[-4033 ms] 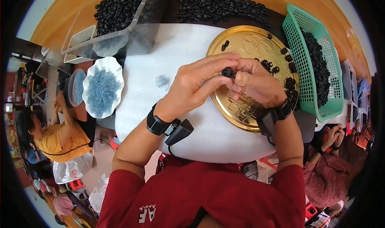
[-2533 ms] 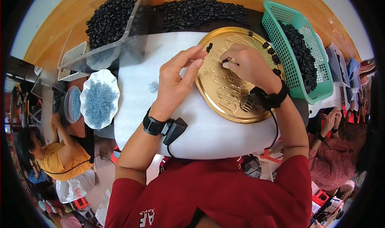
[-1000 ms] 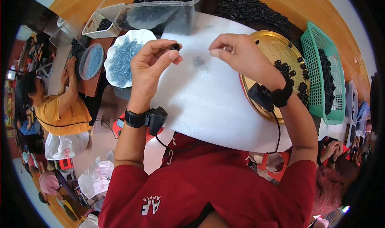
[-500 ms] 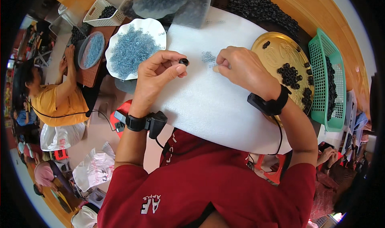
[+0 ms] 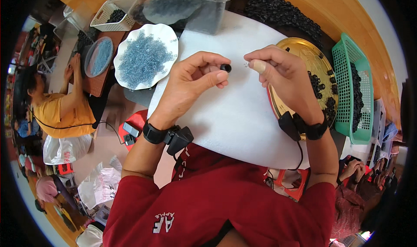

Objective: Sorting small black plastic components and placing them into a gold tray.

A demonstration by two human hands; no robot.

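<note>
My left hand [image 5: 193, 80] pinches a small black ring-shaped part [image 5: 225, 67] between thumb and fingertips, its round opening facing right. Just across from it, my right hand [image 5: 282, 69] is closed in a pinch on a tiny clear bluish piece [image 5: 246, 64], too small to make out its exact kind. Both hands hover over a white foam sheet [image 5: 217, 125], a short gap between them. A white scalloped plate [image 5: 173, 37] heaped with clear bluish pieces [image 5: 145, 58] lies left of my left hand. My right hand partly covers a round gold tray [image 5: 299, 43] with black parts.
A green basket [image 5: 343, 88] of black parts stands right of the tray. At the far side are a clear plastic bin [image 5: 204, 14] and a spread of black parts [image 5: 278, 12]. To the left, a person in yellow [image 5: 71, 108] works at another table [image 5: 97, 84].
My right hand has come up off the loose bluish pieces on the sheet, turned, and now holds one at its fingertips. My left hand has moved right with the black part.
</note>
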